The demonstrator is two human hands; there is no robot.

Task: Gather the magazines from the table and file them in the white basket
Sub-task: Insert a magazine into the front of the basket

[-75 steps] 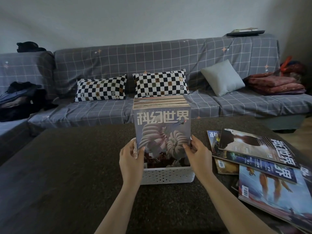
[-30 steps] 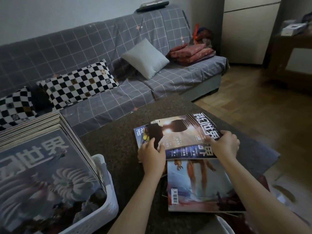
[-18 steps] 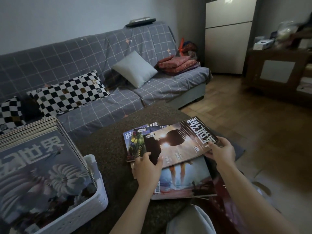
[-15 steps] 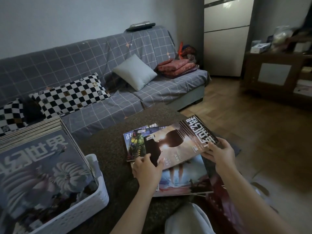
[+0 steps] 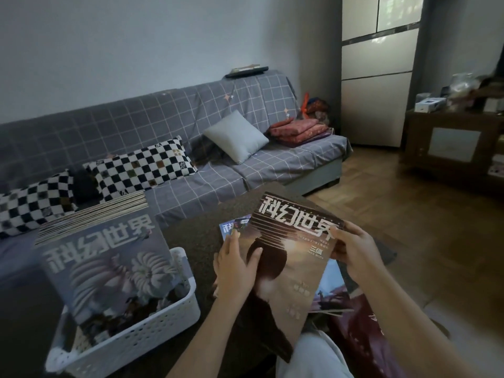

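I hold a brown-covered magazine [image 5: 293, 249] lifted and tilted above the dark table [image 5: 196, 236]. My left hand [image 5: 237, 264] grips its left edge, thumb on the cover. My right hand [image 5: 354, 249] pinches its upper right corner. Under it lie more magazines: a blue one [image 5: 231, 226] peeking out at the top left, another [image 5: 331, 293] showing at the right. The white perforated basket [image 5: 152, 326] stands at the left of the table, packed with several upright magazines, a grey-blue cover [image 5: 109, 257] facing me.
A grey checked sofa [image 5: 245, 154] with checkered cushions [image 5: 141, 167] runs behind the table. Wooden floor [image 5: 409, 214] opens to the right, with a dark cabinet [image 5: 452, 143] beyond. A dark red magazine [image 5: 362, 339] lies near my right forearm.
Both hands left the basket, went to the pile on the right and took the top brown magazine. It has since been lifted off the pile and turned more upright toward me.
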